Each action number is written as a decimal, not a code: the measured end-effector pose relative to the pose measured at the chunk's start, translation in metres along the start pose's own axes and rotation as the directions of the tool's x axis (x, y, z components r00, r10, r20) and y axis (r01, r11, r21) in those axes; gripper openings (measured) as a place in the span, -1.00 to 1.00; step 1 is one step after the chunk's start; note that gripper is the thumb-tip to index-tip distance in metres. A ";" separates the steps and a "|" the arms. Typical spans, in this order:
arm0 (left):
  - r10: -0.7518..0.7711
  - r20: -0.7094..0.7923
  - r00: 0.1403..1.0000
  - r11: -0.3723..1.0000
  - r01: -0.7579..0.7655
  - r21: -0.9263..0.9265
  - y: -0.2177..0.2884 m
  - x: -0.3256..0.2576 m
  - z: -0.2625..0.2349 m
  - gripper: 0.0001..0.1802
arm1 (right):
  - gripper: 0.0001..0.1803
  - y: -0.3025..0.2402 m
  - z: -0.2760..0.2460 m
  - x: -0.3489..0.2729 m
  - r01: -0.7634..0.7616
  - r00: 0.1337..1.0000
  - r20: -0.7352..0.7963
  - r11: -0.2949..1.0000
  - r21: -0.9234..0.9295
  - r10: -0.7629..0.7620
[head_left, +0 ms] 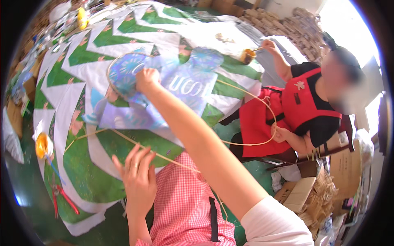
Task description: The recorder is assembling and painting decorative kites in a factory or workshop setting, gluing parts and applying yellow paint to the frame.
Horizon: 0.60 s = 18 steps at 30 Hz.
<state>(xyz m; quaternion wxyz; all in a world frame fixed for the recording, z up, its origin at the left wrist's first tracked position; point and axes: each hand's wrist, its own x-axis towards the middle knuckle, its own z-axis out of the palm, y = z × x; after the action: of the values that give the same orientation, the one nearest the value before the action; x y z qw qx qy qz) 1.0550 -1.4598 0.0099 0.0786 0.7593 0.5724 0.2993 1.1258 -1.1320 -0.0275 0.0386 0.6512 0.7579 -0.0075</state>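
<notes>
My right hand (147, 80) is closed above a blue-and-lilac patterned sheet (180, 86) on the table; what its fingers hold, if anything, is hidden. Beside it, a round patterned blue piece (122, 74) has a thin hoop along its edge. Nearer to me, my left hand (138, 176) hovers with its fingers stretched apart. A thin pale strip (172, 161), like split bamboo, runs by its fingertips toward my checked apron. I cannot tell whether they touch.
A green-and-white cloth (94, 153) covers the table. Red-handled pliers (61, 196) and a cup with amber contents (42, 145) are at left. At right a person in a red apron (305, 96) holds a curved strip (272, 112) and a brush at a jar (248, 56). Cardboard boxes (344, 166) stand behind.
</notes>
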 end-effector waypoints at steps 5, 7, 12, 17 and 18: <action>-0.065 0.063 0.996 0.987 0.073 -0.143 -0.004 -0.022 0.008 -0.69 | -0.72 0.014 0.006 0.014 -0.009 1.000 -0.010 0.999 0.051 0.010; -0.058 0.072 0.996 0.982 0.070 -0.174 0.001 -0.024 0.008 -0.69 | -0.73 0.013 0.012 0.024 -0.037 0.998 -0.047 0.998 0.052 0.039; -0.007 0.092 0.996 0.962 0.032 -0.271 -0.002 -0.035 0.010 -0.70 | -0.73 0.010 0.022 0.029 -0.050 0.988 -0.148 0.999 0.011 0.051; -0.042 0.096 0.994 0.937 0.073 -0.341 -0.006 -0.047 0.006 -0.71 | -0.74 0.004 0.017 0.026 -0.092 0.989 -0.108 0.994 0.053 0.098; -0.054 0.109 0.993 0.934 0.088 -0.346 -0.008 -0.051 0.005 -0.71 | -0.73 0.002 0.015 0.026 -0.114 0.991 -0.073 0.993 0.016 0.114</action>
<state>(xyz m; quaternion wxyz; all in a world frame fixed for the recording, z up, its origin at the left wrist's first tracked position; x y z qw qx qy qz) 1.0426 -1.5025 -0.0161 0.2512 0.7257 0.5324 0.3560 1.1245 -1.1069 -0.0443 0.0070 0.6934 0.7203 0.0145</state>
